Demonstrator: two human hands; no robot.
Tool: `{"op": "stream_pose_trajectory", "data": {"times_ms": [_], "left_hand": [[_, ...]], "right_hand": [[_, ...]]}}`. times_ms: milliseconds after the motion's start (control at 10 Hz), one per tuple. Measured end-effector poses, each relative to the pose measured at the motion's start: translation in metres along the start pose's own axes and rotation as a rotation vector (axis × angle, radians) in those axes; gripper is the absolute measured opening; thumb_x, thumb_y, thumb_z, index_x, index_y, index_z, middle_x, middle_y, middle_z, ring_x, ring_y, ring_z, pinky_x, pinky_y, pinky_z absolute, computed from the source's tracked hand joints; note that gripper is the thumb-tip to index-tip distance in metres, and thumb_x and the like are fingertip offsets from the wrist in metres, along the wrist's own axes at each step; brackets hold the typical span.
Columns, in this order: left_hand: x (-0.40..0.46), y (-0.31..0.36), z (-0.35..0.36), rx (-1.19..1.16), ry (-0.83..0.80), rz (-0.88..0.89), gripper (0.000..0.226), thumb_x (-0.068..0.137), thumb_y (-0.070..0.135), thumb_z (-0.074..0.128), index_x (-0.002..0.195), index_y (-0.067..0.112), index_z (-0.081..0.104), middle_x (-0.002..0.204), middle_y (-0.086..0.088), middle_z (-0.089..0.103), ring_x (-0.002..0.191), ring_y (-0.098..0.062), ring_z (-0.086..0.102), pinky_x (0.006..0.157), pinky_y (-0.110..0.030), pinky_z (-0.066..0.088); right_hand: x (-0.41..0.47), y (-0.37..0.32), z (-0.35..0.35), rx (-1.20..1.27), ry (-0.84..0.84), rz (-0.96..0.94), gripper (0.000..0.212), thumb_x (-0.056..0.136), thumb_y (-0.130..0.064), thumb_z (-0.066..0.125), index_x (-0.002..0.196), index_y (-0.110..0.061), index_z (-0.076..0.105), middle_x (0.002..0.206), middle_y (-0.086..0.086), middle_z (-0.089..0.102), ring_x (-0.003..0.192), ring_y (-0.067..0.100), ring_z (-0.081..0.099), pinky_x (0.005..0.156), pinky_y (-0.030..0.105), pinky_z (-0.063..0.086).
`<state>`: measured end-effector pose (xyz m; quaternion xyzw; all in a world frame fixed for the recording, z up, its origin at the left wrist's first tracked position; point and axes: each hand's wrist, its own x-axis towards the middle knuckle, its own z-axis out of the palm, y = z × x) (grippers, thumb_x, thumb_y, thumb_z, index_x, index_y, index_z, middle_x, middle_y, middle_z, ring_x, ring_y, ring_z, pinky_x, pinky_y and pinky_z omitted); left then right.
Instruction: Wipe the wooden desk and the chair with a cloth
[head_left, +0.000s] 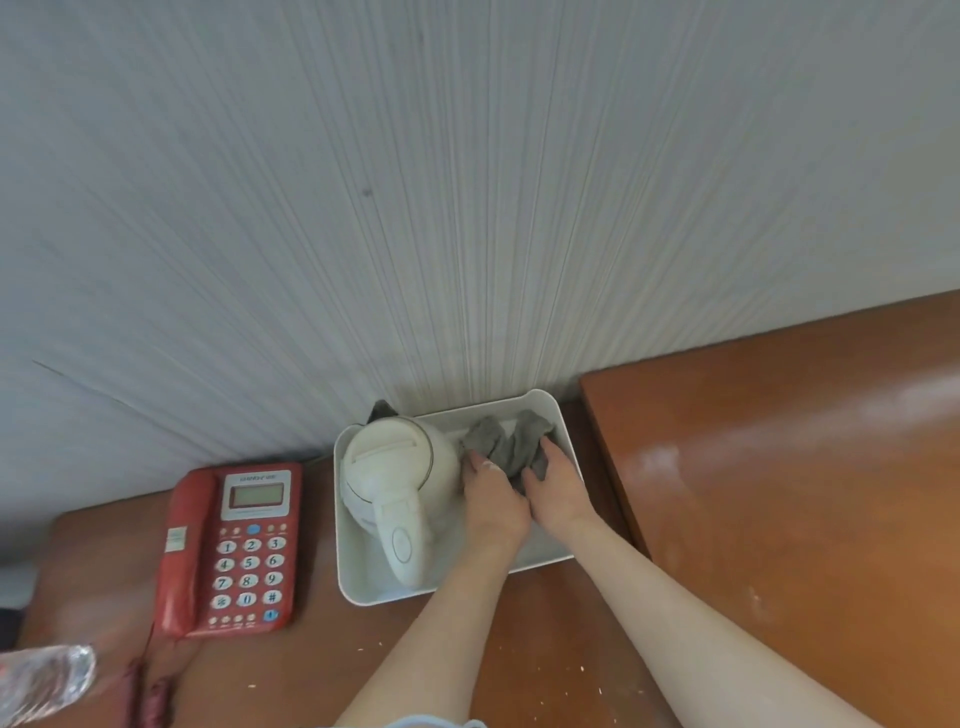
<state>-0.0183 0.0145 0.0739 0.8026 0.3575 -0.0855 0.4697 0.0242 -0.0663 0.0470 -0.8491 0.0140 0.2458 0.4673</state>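
So the grey cloth (511, 444) is bunched up in the back right corner of a white tray (563, 415), right next to a white electric kettle (395, 478). Both hands are on it: left hand (491, 501) and right hand (558, 486) have fingers curled into the fabric from the near side. The tray's on the wooden desk (519, 649), red phone (234, 548) off to the left.

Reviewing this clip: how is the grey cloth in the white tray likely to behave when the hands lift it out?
The grey cloth lies crumpled in folds, so it will probably hang limp and floppy rather than hold shape. It looks thin, likely light. Both the left hand and right hand rest on it in the white tray beside the kettle; a trailing end might brush the kettle.
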Motion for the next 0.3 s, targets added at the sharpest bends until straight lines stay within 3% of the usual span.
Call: {"op": "stream_pose_trajectory", "data": {"times_ms": [100, 200, 300], "left_hand": [[-0.016, 0.013, -0.022, 0.258, -0.004, 0.094, 0.066, 0.091, 0.007, 0.059, 0.152, 0.008, 0.033, 0.158, -0.011, 0.029, 0.137, -0.032, 0.045, 0.110, -0.039, 0.041], [-0.033, 0.036, -0.058, 0.349, -0.032, 0.140, 0.047, 0.096, 0.016, 0.051, 0.143, 0.014, 0.047, 0.150, -0.008, 0.043, 0.130, -0.030, 0.052, 0.104, -0.042, 0.045], [-0.053, 0.069, -0.108, 0.383, -0.112, 0.189, 0.039, 0.100, 0.030, 0.052, 0.133, 0.011, 0.059, 0.140, -0.009, 0.059, 0.127, -0.029, 0.057, 0.099, -0.030, 0.045]], "right_hand": [[-0.012, -0.016, -0.015, -0.042, -0.012, 0.029, 0.030, 0.096, -0.007, 0.054, 0.124, -0.014, 0.063, 0.103, -0.004, 0.059, 0.098, 0.017, 0.059, 0.072, 0.010, 0.039], [-0.028, -0.049, -0.038, -0.092, -0.071, 0.013, 0.028, 0.100, -0.017, 0.050, 0.125, -0.012, 0.062, 0.116, 0.003, 0.068, 0.110, 0.026, 0.064, 0.090, 0.031, 0.050], [-0.049, -0.094, -0.072, -0.169, -0.088, -0.023, 0.040, 0.102, -0.022, 0.048, 0.140, -0.011, 0.052, 0.138, 0.010, 0.059, 0.122, 0.027, 0.058, 0.094, 0.027, 0.043]]}}
